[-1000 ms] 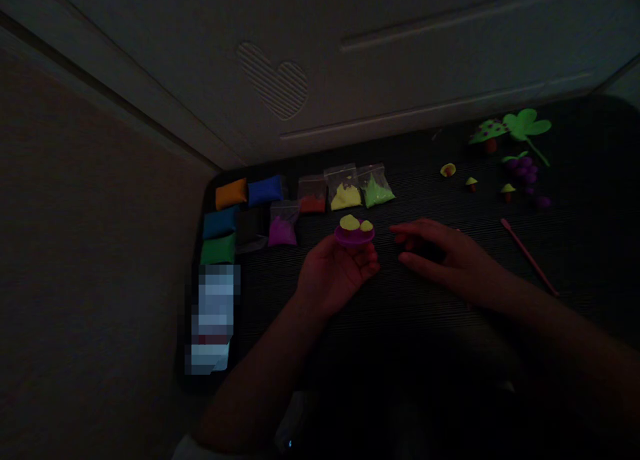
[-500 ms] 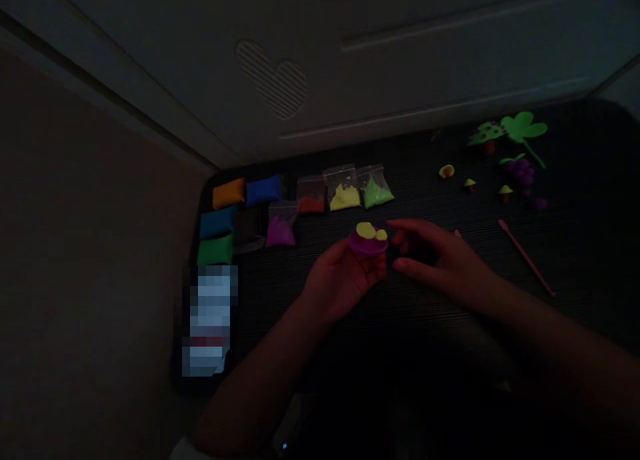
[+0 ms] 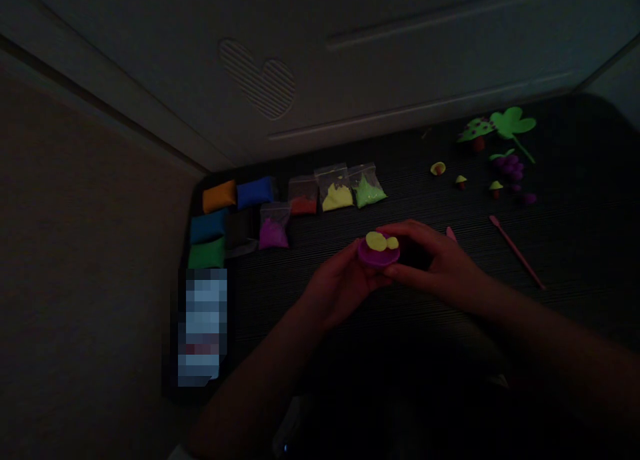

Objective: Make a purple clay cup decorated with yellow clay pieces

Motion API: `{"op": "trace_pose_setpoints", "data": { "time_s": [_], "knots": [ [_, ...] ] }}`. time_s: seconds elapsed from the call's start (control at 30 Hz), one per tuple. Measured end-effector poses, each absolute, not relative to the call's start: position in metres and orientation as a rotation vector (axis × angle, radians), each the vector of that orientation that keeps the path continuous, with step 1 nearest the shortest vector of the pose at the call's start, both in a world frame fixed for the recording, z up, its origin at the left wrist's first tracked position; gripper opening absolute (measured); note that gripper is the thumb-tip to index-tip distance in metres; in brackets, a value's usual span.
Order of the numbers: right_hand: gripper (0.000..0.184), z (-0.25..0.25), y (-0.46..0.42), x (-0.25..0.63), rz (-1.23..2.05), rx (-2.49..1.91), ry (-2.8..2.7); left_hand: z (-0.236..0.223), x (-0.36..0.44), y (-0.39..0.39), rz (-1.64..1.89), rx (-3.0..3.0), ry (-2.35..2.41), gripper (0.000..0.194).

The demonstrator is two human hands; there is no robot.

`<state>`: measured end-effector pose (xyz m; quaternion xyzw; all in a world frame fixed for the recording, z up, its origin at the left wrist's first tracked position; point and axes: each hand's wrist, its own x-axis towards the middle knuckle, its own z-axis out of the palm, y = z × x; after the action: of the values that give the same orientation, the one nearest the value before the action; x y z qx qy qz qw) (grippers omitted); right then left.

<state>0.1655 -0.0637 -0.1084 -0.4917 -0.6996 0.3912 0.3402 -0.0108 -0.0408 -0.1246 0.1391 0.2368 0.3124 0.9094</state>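
A shallow purple clay piece [image 3: 379, 256] lies on the fingers of my left hand [image 3: 340, 283], which is closed around its left and lower side. On top of it sit a larger flat yellow clay round [image 3: 376, 241] and a smaller yellow clay bit [image 3: 393, 243] to its right. My right hand [image 3: 437, 263] pinches the purple piece's right edge, index finger at the far side and thumb at the near side. Part of a pink clay tool [image 3: 451, 234] shows behind my right hand.
Left on the dark table [image 3: 280, 287] are several clay packets, among them a purple bag [image 3: 273, 228], a yellow bag [image 3: 337, 192] and a light green bag [image 3: 369, 189]. At right lie a pink stick tool [image 3: 517, 252], small clay mushrooms [image 3: 495, 189], purple clay grapes [image 3: 509, 167] and a green clay flower [image 3: 513, 124].
My right hand has moved left and closed onto the purple clay piece's edge. The piece and my left hand have shifted slightly right and nearer to me. The whole view has shifted a little.
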Motion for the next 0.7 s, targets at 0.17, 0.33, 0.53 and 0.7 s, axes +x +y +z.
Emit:
{"op": "trace_pose_setpoints", "data": {
  "time_s": [0.17, 0.33, 0.53, 0.7],
  "knots": [
    [0.043, -0.105, -0.064, 0.168, 1.038, -1.243, -1.793, -0.124, -0.015, -0.043, 0.621, 0.34, 0.4, 0.038],
    [0.044, -0.107, -0.065, 0.17, 1.041, -1.203, -1.805, -0.125, -0.015, -0.045, 0.653, 0.483, 0.452, 0.039],
    [0.052, -0.106, -0.066, 0.172, 1.016, -1.217, -1.803, -0.125, -0.014, -0.044, 0.663, 0.541, 0.51, 0.039],
    [0.037, -0.097, -0.068, 0.178, 0.848, -1.218, -1.682, -0.126, -0.014, -0.045, 0.671, 0.578, 0.557, 0.045]
  ]
}}
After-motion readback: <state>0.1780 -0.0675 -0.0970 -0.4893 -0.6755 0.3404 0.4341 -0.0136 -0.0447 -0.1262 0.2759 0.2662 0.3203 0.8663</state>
